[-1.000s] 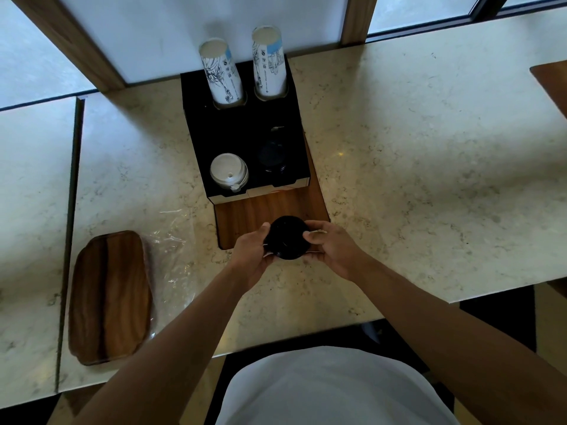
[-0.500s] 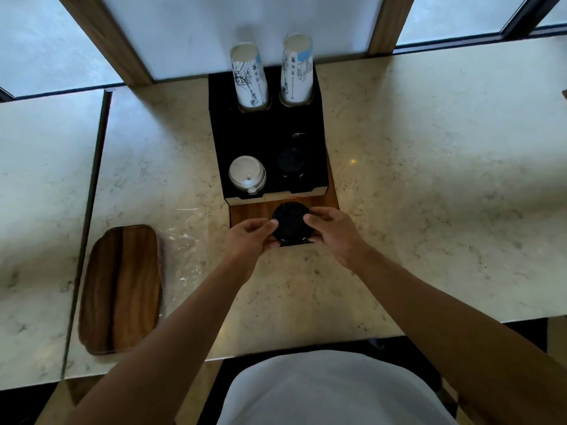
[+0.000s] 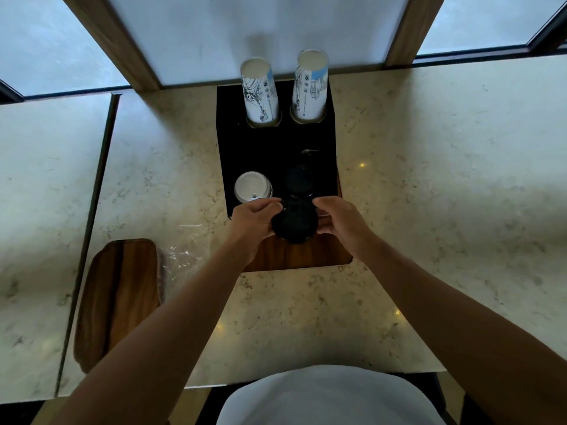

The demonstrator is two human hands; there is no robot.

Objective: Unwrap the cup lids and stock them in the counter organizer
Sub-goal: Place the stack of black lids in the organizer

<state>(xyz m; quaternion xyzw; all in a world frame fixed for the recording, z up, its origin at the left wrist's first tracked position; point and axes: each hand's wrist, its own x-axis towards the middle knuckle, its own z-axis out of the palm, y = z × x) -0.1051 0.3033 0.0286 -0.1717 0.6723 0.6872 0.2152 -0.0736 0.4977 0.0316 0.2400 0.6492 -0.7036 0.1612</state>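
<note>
A stack of black cup lids (image 3: 294,223) is held between both hands at the near edge of the black counter organizer (image 3: 276,148), above the wooden base (image 3: 302,256) on which the organizer stands. The left hand (image 3: 254,220) is curled round the stack's left side, its fingers pinching the rim; the right hand (image 3: 340,220) is curled round the right side in the same manner. Just beyond the stack, more black lids (image 3: 299,180) are seen in the organizer's near right compartment, though their number cannot be told in the dark. A stack of white lids (image 3: 253,188) is seated in the near left compartment, just beside the left hand. Two upright stacks of printed paper cups (image 3: 260,90) are set in the two far holes. On the marble counter (image 3: 429,179), to the left, a clear plastic wrapper (image 3: 181,256) is lying crumpled, touching a wooden tray (image 3: 118,299).
</note>
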